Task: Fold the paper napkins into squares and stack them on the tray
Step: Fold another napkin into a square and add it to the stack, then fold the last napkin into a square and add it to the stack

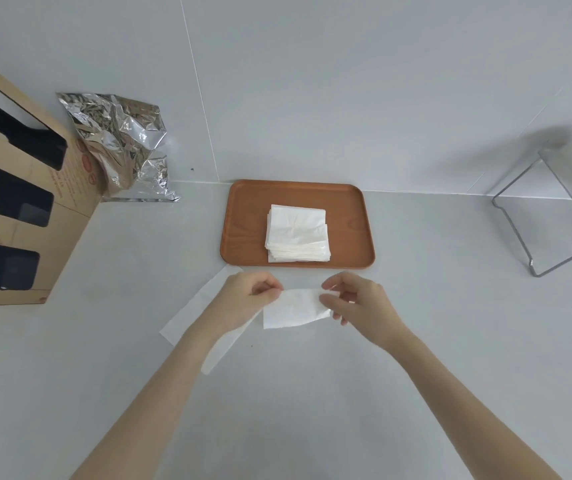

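A brown tray (243,216) lies at the back of the grey counter with a stack of folded white napkins (297,235) on it. Just in front of the tray I hold a folded white napkin (295,308) between both hands. My left hand (243,299) pinches its upper left corner. My right hand (357,303) pinches its right edge. Another white napkin (191,317), unfolded and flat, lies on the counter under my left wrist, partly hidden by my forearm.
A cardboard box (18,202) with dark cut-outs stands at the far left. Crumpled silver foil packaging (121,143) leans against the wall beside it. A clear acrylic holder (561,209) sits at the right by the wall.
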Tool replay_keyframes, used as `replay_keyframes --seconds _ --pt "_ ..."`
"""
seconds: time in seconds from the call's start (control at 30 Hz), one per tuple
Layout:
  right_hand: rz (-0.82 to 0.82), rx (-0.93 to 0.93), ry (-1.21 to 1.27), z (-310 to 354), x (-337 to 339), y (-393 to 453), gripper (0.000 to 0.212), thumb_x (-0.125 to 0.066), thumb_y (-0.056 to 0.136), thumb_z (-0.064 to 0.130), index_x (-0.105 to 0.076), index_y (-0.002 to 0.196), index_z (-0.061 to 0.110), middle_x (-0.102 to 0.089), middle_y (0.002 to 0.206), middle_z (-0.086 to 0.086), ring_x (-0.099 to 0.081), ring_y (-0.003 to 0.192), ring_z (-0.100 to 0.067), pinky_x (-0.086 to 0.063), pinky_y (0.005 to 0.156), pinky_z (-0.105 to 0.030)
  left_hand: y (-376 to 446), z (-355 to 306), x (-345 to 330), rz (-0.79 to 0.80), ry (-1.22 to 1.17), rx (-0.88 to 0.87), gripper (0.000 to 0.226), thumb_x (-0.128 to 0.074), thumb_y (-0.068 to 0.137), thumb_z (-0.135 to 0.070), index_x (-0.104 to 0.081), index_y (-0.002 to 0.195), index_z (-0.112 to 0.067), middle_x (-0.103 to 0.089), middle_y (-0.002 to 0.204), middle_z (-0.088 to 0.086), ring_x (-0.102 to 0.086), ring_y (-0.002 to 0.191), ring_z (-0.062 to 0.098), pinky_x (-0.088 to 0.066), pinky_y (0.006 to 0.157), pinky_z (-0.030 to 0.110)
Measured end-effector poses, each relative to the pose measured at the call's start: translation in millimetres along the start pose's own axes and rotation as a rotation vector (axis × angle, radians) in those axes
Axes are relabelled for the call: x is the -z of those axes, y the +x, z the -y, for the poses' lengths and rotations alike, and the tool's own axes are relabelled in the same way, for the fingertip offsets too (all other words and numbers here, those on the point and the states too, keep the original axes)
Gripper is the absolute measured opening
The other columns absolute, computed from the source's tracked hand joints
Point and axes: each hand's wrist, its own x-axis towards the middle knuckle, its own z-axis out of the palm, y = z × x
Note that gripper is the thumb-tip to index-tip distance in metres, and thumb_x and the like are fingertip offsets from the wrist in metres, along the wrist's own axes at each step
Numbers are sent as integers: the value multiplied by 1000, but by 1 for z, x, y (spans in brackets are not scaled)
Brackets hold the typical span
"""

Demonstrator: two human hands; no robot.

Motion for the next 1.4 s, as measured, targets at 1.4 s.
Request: replay_keyframes --seconds 1.4 --pt "-18 -13 -202 -7 -79 83 11 -56 84 16 -65 82 10 -66 84 -4 -55 68 -16 -48 70 -34 35 80 39 -377 316 -56 9 -66 75 -5 -66 80 -12 -66 84 6 -53 76 8 -41 69 14"
